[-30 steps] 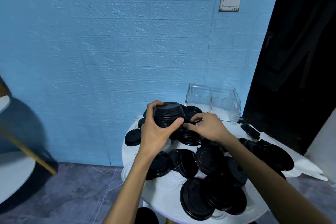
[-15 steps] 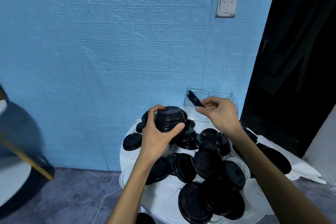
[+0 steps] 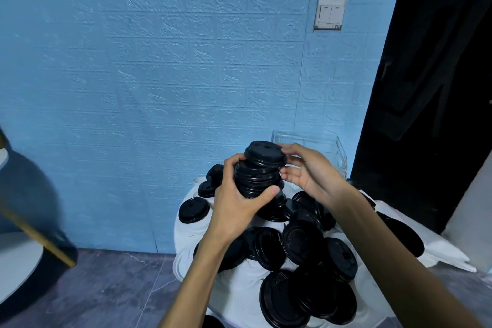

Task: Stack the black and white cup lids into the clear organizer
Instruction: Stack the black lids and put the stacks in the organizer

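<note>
While gripping a stack of black cup lids (image 3: 257, 177) above the round white counter (image 3: 239, 298), with the left hand (image 3: 241, 194) wrapping fingers round the far side and pressing the thumb against the near side. Tilting that stack slightly, its top leaning toward the right. Setting the top black lid (image 3: 265, 153) on the stack with the right hand (image 3: 310, 170), fingertips curling over the lid's right rim and the thumb sitting just beside the stack lower down; hard to tell whether pinching or only steadying. Leaving the clear organizer (image 3: 338, 152) standing at the back of the counter against the blue brick-textured wall (image 3: 159, 74), directly behind the right hand and partly hidden by it; contents not visible. Leaving many loose black lids (image 3: 300, 237) lying scattered and overlapping across the counter under both forearms, some leaning on edge, one lying apart near the left rim (image 3: 193, 210) and a large pair overlapping at the near edge (image 3: 306, 298). Showing white shapes beneath the black ones, too indistinct to name as lids. Showing also a white double light switch (image 3: 330, 14) on the wall, a dark doorway (image 3: 431, 61) to the right, and a grey tiled floor (image 3: 106, 287) below.
</note>
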`<state>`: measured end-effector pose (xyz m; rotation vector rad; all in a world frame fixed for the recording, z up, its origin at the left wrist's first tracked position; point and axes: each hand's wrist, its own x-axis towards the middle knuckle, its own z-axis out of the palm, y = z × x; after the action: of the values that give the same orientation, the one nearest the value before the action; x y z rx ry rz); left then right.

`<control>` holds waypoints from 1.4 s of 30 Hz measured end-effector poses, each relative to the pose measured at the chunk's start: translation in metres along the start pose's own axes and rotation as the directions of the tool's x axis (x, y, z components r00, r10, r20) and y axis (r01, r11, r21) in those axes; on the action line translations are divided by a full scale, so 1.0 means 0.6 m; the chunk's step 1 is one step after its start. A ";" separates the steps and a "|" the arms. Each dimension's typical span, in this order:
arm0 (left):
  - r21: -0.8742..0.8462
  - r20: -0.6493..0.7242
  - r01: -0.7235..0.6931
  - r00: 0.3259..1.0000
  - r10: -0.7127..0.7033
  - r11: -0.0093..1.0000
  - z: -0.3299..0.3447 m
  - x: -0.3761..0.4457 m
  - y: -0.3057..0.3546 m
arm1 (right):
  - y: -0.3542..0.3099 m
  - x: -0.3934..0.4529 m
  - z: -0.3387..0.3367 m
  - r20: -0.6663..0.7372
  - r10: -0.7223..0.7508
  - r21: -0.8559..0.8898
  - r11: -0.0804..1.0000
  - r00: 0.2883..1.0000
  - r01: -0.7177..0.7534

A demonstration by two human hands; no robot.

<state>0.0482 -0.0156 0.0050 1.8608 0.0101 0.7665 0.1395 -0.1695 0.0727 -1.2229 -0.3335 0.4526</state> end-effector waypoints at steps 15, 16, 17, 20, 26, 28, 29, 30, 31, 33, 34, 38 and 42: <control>-0.036 0.012 -0.013 1.000 0.014 0.999 0.003 -0.004 -0.005 | -0.002 -0.003 0.021 -0.089 0.002 -0.492 0.869 0.996 -0.046; -0.045 0.008 -0.015 1.000 0.015 0.999 0.003 -0.004 -0.004 | -0.002 -0.003 0.022 -0.085 -0.026 -0.560 0.828 0.996 -0.026; -0.056 0.002 -0.016 1.000 0.016 0.998 0.004 -0.003 -0.003 | -0.002 -0.005 0.025 -0.078 -0.050 -0.615 0.789 0.996 -0.009; -0.075 0.003 -0.017 1.000 0.017 0.997 0.004 -0.001 -0.002 | 0.001 -0.007 0.031 -0.049 -0.067 -0.654 0.756 0.997 0.019; -0.083 0.046 -0.014 0.999 0.018 0.996 0.002 -0.003 -0.001 | 0.010 -0.014 0.042 0.027 -0.053 -0.648 0.760 0.998 0.058; -0.095 0.057 -0.014 0.998 0.020 0.995 0.001 -0.001 0.000 | 0.012 -0.019 0.046 0.043 -0.077 -0.631 0.771 0.996 0.087; -0.102 0.060 -0.015 0.998 0.021 0.995 0.001 0.000 0.000 | 0.013 -0.018 0.046 0.052 -0.091 -0.619 0.779 0.995 0.103; -0.107 0.061 -0.014 0.998 0.020 0.994 0.001 0.000 0.001 | 0.012 -0.018 0.047 0.058 -0.100 -0.613 0.782 0.993 0.115; -0.111 0.062 -0.011 0.998 0.018 0.994 0.001 0.000 0.002 | 0.012 -0.015 0.047 0.054 -0.105 -0.622 0.774 0.993 0.115; -0.113 0.057 -0.006 0.998 0.012 0.994 0.003 -0.002 0.002 | 0.009 -0.013 0.049 0.036 -0.114 -0.649 0.753 0.993 0.110; -0.113 0.047 -0.001 0.999 0.007 0.994 0.004 -0.003 0.002 | 0.008 -0.012 0.049 0.023 -0.118 -0.656 0.748 0.993 0.104; -0.108 -0.004 0.015 1.000 -0.016 0.994 0.004 -0.007 0.002 | 0.005 -0.012 0.041 0.023 -0.133 -0.635 0.763 0.991 0.118; -0.074 0.008 0.015 1.000 -0.014 0.997 0.007 -0.006 0.005 | 0.003 -0.014 0.043 0.112 -0.085 -0.677 0.723 0.990 0.138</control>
<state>0.0463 -0.0214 0.0046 1.7914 -0.0095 0.7407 0.1194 -0.1521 0.0792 -1.9034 -0.6766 0.2664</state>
